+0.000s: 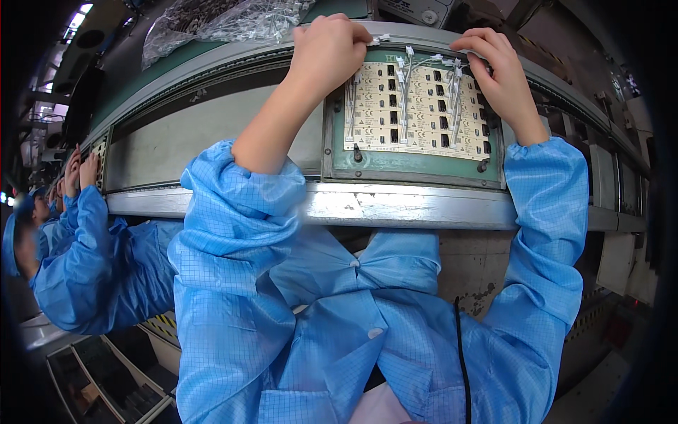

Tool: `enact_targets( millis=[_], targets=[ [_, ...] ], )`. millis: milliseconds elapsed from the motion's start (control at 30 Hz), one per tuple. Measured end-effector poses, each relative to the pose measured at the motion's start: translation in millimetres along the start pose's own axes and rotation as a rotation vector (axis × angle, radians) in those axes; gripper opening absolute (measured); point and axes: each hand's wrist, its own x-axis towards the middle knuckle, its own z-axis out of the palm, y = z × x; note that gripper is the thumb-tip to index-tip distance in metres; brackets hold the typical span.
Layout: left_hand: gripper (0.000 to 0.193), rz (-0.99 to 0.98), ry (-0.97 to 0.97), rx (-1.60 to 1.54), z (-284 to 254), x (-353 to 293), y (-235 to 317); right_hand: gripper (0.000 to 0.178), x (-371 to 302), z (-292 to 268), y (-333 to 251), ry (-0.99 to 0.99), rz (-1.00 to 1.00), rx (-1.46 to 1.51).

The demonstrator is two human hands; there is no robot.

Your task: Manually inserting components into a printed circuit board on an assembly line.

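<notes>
A panel of cream circuit boards (424, 106) with black parts lies in a green carrier (381, 168) in front of me. Thin pale cables with white connectors stand across it in columns, including a middle cable bundle (404, 99) and a right cable bundle (455, 106). At the panel's far left corner my left hand (328, 56) is closed, fingers curled, with a white connector cable (380, 39) at its fingertips. My right hand (500, 71) hovers by the far right corner, thumb and fingers apart, close to the right bundle's connectors. I see nothing held in it.
The carrier sits between the conveyor's far rail and its near metal rail (417, 205). Beyond the far rail lies a clear plastic bag (212, 32) full of cables. To the left, a co-worker in blue (106, 275) works at the same line. Below them stands a divided bin (106, 381).
</notes>
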Motion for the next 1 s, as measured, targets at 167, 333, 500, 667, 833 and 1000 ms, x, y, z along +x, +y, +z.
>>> enact_targets(
  millis=[167,333,500,667,833,1000],
  targets=[
    [0.024,0.253,-0.065,-0.022,-10.7,-0.4,-4.5,0.021,0.9,0.9,-1.1,0.011,-0.016,0.002],
    [0.022,0.306,0.005,-0.111,-7.5,-5.4,-2.6,0.020,1.0,1.0,-0.8,0.018,-0.001,0.002],
    [0.020,0.129,0.040,-0.265,-2.9,-3.2,-1.0,0.019,9.0,3.5,-2.7,0.029,0.024,0.017],
    [0.026,0.033,-0.060,-0.018,-18.4,-14.6,9.4,0.019,20.8,2.9,-8.9,0.098,-0.050,-0.072],
    [0.028,0.049,-0.063,-0.007,-19.3,-13.6,5.7,0.015,47.5,0.0,-43.0,0.124,-0.090,-0.071],
    [0.029,0.184,0.011,-0.023,-15.7,-20.8,-1.0,0.012,44.2,-4.1,-59.5,0.098,-0.046,-0.021]
  ],
)
